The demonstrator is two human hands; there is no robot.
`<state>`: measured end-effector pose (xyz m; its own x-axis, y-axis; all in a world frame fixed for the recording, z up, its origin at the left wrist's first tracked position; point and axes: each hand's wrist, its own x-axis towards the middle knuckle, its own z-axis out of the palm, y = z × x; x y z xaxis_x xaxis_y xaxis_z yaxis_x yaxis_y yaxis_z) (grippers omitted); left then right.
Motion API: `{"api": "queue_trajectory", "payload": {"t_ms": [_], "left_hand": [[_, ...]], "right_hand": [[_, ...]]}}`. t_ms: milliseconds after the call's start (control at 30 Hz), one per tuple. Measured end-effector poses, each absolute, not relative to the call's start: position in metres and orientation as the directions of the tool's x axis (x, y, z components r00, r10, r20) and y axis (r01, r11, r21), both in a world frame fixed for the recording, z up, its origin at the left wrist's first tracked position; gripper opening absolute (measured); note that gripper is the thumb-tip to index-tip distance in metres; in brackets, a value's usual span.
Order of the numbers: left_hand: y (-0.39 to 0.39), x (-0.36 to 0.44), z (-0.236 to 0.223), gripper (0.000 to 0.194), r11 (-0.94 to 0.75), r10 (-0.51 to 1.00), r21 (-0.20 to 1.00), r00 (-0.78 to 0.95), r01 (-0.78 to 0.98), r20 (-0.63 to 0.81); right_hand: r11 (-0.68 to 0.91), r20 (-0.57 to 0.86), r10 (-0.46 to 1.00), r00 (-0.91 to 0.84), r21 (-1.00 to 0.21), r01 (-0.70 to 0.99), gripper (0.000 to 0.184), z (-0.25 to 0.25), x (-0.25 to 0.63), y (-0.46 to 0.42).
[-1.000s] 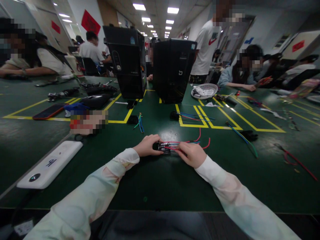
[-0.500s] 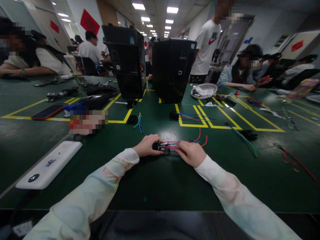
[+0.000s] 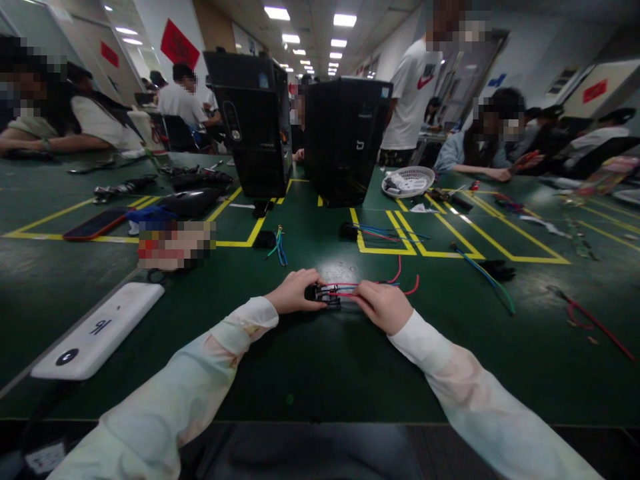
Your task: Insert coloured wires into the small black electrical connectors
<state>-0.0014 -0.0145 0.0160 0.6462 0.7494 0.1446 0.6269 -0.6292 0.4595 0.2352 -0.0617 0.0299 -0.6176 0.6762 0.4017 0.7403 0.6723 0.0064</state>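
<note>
My left hand [image 3: 297, 291] grips a small black-and-white part [image 3: 330, 300], likely a connector or terminal piece, between thumb and fingers just above the green table. Red and blue wires run rightward out of it. My right hand [image 3: 381, 305] pinches a red wire [image 3: 343, 295] close to the part. That wire's free end seems to curl up behind the right hand, beside another red tip and a blue one. Where the wires enter the part is too small to make out.
Two black computer towers [image 3: 347, 143] stand ahead. Small black parts with colored wires [image 3: 280, 247] lie on the green table [image 3: 320, 373]. A white power bank [image 3: 100, 330] and a phone [image 3: 95, 223] are left, a white basket [image 3: 409, 181] right. People sit around.
Both hands keep almost the same place and grip. The free end of the red wire behind my right hand shifted slightly left, then back right.
</note>
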Motion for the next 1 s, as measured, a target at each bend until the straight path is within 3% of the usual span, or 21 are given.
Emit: {"api": "queue_trajectory", "payload": {"t_ms": [800,1000], "left_hand": [[-0.014,-0.002,0.015,0.039,-0.629,0.751,0.456,0.644,0.629,0.147],[-0.013,-0.002,0.014,0.04,-0.617,0.761,0.454,0.635,0.643,0.134]], "right_hand": [[0.723,0.384,0.631,-0.674,0.021,0.69,0.025,0.033,0.236,-0.062],[0.646,0.494,0.668,-0.556,-0.015,0.763,0.025,0.04,0.24,-0.064]]}}
